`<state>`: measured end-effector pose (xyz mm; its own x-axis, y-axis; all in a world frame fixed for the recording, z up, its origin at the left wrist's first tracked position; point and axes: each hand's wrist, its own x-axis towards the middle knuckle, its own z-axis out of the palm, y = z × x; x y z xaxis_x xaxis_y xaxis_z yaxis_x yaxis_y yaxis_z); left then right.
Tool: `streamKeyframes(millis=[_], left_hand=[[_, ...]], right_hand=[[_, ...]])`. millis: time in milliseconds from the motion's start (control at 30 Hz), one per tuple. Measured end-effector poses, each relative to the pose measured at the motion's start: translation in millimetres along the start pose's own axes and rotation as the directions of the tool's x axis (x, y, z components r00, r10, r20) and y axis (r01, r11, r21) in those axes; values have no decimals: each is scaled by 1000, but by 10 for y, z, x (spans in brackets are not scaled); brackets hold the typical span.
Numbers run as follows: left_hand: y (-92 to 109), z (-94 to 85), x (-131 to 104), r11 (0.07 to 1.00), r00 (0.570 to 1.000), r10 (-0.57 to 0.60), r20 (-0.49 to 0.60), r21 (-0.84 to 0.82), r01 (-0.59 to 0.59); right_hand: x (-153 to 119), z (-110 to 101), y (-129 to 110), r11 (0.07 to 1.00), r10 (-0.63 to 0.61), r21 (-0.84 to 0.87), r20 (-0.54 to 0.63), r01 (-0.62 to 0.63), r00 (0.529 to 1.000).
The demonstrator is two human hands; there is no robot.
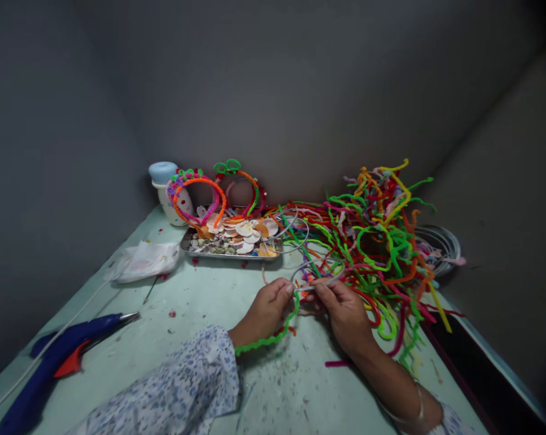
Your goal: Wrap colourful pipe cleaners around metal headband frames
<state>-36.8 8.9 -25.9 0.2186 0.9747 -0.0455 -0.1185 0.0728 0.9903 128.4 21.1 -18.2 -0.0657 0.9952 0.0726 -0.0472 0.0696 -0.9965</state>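
A thin grey hoop (340, 272), which looks like a bare headband, is held between my two hands above the table. My left hand (268, 309) is closed in a pinch where a fuzzy green pipe cleaner (266, 342) meets one end of the hoop. The pipe cleaner's long tail hangs down in a curve past my left wrist. My right hand (347, 314) grips the hoop between thumb and fingers, just right of the left fingertips. My fingers partly hide the place where pipe cleaner and hoop touch.
Tangled coloured pipe cleaners (381, 241) heap up at the right, near a wire coil (440, 248). A metal tray (231, 257) holds shells; decorated headbands (200, 181) and a blue-lidded jar (162, 172) stand behind. At left lie a plastic bag (148, 261) and a blue glue gun (68, 344).
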Motion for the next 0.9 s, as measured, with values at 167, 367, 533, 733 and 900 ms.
streamKeyframes(millis=[167,367,533,733,900], left_hand=[[-8,-5,1,1000,1000,11,5,-8,-11],[81,9,-44,999,1000,-9,-21,-43,8],[113,33,-71,954,982,134,-133,287,-91],[89,35,-57,823,923,335,-189,535,-189],[77,26,-42,830,919,338,-205,524,-188]], right_hand=[[-6,-5,5,1000,15,20,1,-15,1000],[6,-4,24,996,54,68,-59,-50,997],[24,-20,44,997,44,67,-73,-39,996],[13,-10,55,998,38,59,-31,-36,999],[-6,-14,56,996,55,73,-24,-53,998]])
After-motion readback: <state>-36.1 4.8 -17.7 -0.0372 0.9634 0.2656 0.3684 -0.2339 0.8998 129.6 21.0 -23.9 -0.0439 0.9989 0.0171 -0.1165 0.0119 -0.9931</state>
